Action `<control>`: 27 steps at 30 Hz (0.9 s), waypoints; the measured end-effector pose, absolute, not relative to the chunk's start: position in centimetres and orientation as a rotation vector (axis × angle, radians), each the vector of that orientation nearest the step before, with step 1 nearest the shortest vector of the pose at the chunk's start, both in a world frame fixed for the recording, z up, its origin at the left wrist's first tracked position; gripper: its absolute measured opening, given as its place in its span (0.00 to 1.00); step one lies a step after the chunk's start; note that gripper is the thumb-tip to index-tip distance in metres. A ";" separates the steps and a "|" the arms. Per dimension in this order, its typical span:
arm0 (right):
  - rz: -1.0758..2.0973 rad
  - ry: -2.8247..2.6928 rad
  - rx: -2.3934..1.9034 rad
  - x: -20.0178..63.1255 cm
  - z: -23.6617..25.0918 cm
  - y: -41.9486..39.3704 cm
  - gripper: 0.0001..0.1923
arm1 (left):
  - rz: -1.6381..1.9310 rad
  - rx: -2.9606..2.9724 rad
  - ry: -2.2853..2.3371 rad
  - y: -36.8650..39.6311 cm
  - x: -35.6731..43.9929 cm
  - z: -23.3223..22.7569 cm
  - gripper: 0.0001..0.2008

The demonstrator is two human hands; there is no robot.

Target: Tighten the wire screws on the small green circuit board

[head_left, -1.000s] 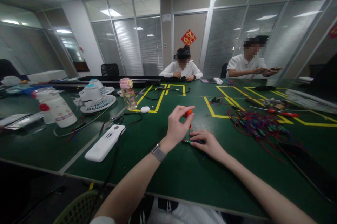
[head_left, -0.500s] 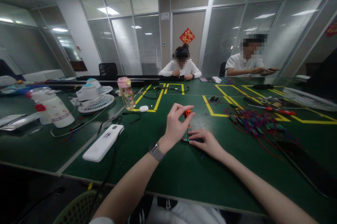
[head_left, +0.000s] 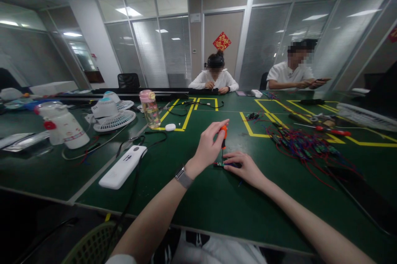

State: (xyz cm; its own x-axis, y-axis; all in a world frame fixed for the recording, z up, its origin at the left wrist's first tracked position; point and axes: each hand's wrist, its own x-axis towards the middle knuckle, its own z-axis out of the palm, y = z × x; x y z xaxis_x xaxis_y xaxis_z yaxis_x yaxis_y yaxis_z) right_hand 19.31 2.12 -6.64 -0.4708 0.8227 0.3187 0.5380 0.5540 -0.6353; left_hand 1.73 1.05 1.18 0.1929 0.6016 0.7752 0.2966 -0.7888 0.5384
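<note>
Orange plastic marks the handle of the small screwdriver point(head_left: 223, 133) at the centre of the frame, where our left hand point(head_left: 208, 146) pinches it between thumb and fingertips and stands it upright, its thin shaft pointing down at a tiny circuit board point(head_left: 221, 165) on the green table point(head_left: 192, 202). Our right hand point(head_left: 243, 167) lies just below and to the right of the tool, fingers pressed flat over the board to pin it in place. We judge the screwdriver light and stiff, best gripped high on its ribbed handle where fingertips can twirl it; the shaft looks too slim to hold. The board seems feather-light, rigid and easily damaged, with fine leads trailing from it, so we would take it by its edges, not its wires. At right of centre a tangle of red wired boards point(head_left: 302, 146) sprawls beside yellow floor tape. At lower left lies a white power bank point(head_left: 123, 167); farther up the left side stand a pink-capped bottle point(head_left: 150, 108) and a desk fan point(head_left: 112, 116). Two other people sit at the table's far edge.
</note>
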 end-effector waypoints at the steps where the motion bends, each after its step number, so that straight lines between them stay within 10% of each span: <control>1: 0.611 -2.187 -1.089 19.3 -6.6 2.1 0.08 | 1.634 2.199 0.865 1.1 1.8 1.1 0.15; 27: 0.574 -2.190 -1.069 19.3 -6.8 2.3 0.07 | 1.797 2.182 1.043 0.7 2.2 0.8 0.10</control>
State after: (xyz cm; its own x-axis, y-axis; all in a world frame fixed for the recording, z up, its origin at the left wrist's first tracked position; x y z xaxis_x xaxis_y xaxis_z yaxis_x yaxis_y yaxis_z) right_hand 19.29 2.27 -6.85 -0.4744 0.8100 0.3448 0.5368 0.5766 -0.6159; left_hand 2.22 0.74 0.76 0.0532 0.5759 0.8158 0.4229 -0.7531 0.5040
